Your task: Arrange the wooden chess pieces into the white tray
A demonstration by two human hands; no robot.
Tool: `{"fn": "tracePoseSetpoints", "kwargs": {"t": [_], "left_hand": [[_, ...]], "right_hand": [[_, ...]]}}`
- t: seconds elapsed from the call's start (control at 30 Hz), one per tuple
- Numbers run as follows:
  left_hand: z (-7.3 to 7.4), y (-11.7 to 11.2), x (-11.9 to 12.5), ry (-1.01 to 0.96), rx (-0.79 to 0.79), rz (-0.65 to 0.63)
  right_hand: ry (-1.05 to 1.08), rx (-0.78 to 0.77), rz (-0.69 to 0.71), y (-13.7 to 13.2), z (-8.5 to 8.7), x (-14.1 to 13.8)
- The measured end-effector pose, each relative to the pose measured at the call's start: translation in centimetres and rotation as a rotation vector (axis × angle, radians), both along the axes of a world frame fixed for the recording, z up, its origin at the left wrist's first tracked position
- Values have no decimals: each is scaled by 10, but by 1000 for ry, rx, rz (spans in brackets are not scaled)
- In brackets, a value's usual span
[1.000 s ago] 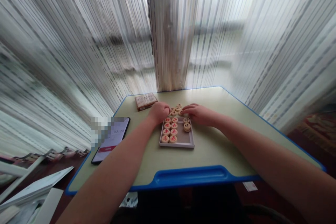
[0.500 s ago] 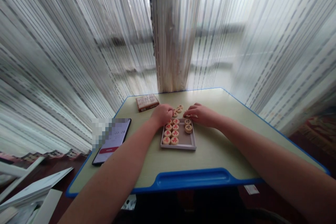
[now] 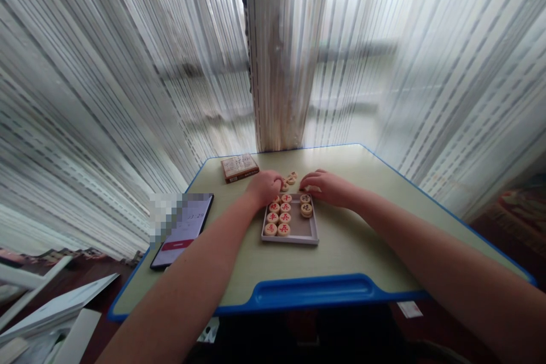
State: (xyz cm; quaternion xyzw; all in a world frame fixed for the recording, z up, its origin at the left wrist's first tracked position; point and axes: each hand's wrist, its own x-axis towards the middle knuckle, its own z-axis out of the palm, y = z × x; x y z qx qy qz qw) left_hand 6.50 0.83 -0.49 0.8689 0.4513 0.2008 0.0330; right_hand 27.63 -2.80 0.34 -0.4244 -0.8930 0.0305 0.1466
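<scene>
A shallow white box tray [image 3: 294, 242] lies on the table with Chinese chess pieces in it. Red-marked pieces [image 3: 285, 218] fill two columns on its left side. Black-marked pieces [image 3: 306, 209] sit in its upper right, one of them on a stack. My left hand [image 3: 267, 187] is closed at the tray's far left corner, its fingertips beside loose pieces [image 3: 291, 180] behind the tray. By the far right corner, my right hand [image 3: 324, 186] rests with curled fingers low on the table. Something pale shows under those fingers, but its kind is hidden.
A flat brown printed box [image 3: 240, 168] lies at the back left of the table. On the left is a phone [image 3: 183, 233] with a timer on its screen. The table's blue edge has a moulded trough [image 3: 313, 291] in front. Striped curtains [image 3: 281, 68] hang behind.
My right hand has shifted very slightly to the right, away from the loose pieces. My left hand and the pieces in the tray stay as they were.
</scene>
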Motion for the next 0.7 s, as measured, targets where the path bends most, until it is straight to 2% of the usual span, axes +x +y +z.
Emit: {"fn": "tracePoseSetpoints", "kwargs": {"t": [0.17,0.3,0.4,0.53,0.7], "left_hand": [[2,0,0,-68,-13,37],[2,5,-3,-127,7,93],[-1,8,-5,-91,-57,113],[-3,8,-5,-69,-156,126],[-4,11,-7,-110,-66,111]], "right_hand": [[10,-7,-22,-1,0,1],[11,9,-155,-5,4,1],[-46,-30,-248,-7,7,2],[-86,-72,-295,-6,5,3],[-82,-56,-306,-4,2,3]]}}
